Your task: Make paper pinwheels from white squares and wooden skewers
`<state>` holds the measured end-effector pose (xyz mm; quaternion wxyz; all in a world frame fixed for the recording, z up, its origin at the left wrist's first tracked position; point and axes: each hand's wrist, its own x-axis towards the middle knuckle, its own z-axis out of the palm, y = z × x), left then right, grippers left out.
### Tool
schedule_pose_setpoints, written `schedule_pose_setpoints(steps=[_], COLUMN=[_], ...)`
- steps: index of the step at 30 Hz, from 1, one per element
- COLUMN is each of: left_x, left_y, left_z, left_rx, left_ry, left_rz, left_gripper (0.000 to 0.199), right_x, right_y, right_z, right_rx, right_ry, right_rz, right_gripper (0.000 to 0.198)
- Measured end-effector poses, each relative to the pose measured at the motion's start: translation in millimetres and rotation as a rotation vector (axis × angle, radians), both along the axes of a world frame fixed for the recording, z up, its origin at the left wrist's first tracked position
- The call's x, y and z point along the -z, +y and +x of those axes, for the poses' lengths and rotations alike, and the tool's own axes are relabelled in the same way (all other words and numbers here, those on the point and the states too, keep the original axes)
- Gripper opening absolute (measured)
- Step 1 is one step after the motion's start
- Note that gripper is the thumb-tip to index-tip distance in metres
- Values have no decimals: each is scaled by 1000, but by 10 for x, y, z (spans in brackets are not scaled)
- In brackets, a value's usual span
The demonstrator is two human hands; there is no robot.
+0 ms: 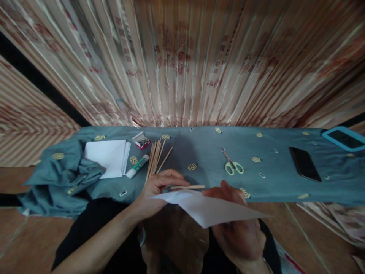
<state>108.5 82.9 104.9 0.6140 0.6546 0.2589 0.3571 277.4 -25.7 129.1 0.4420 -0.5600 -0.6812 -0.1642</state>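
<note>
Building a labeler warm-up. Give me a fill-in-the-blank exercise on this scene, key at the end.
1. The black rectangular phone lies to the person's ___ of the light-green-handled metal scissors.
2. The green-and-white tube lies ___ the stack of white sheets and the thin wooden sticks.
3. The dark-screened tablet has a ___ frame.
4. The bent white sheet in the right hand is made of ___.

Missing words: right; between; blue; paper.

Plain black legwear point(91, 228), left forearm point(111, 234) bare
</note>
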Motion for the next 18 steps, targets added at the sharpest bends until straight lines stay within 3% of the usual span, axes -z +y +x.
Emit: schedule_pose_setpoints(steps=[9,18], left_x=[-20,21], left_y=[-7,3], left_z=[2,-23], left_rx=[-1,25], left_ry=[12,35], left_rz=[-21,30], left_gripper=[17,21], right_x=[-73,-18], right_y=[25,26], right_z=[-17,-12], right_rx=[20,-2], right_ry=[-39,-9], right_rz=[30,2], right_gripper=[41,48])
